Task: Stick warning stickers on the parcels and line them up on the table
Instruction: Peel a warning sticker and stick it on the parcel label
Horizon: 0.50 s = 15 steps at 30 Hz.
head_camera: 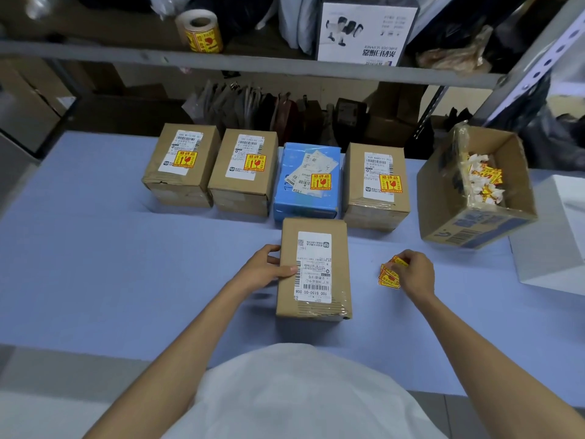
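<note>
A brown parcel (313, 270) with a white shipping label lies on the blue table (126, 264) in front of me, and no warning sticker shows on it. My left hand (269, 269) grips its left edge, thumb on top. My right hand (414, 274) pinches a strip of yellow-red warning stickers (389, 275) just right of the parcel. Behind stands a row of stickered parcels: two brown ones (182, 163) (245, 171), a blue one (308, 182) and another brown one (376, 185).
An open cardboard box (474, 217) holding sticker scraps sits tilted at the right, beside a white box (557, 236). A sticker roll (201, 31) and a scanner carton (364, 30) stand on the shelf above. Bags fill the space behind the table.
</note>
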Tool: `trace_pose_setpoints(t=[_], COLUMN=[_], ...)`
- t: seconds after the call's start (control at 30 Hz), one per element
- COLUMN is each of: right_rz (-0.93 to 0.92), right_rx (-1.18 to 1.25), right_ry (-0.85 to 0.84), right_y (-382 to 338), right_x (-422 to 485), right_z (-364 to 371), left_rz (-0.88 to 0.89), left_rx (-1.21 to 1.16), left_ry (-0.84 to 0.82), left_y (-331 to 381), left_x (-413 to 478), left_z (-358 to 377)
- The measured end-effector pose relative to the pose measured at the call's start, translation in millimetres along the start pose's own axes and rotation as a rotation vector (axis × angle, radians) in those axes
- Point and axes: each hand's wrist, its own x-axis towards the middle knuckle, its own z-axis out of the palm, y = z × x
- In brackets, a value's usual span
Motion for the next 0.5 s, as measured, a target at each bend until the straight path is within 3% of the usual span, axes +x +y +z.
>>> trace_pose_setpoints(t=[0.37, 0.5], right_rz=[0.089, 0.121], right_rx=[0.123, 0.404], right_ry=[0.142, 0.082], right_y=[-4.1, -35.6], right_x=[2.7, -2.3], right_z=[-8.9, -9.0], left_rz=[-0.026, 0.112], left_rx=[0.068, 0.243], left_ry=[0.023, 0.265], left_y=[1.6, 10.1], left_x=[0.9, -2.0], left_z=[0.0, 7.3])
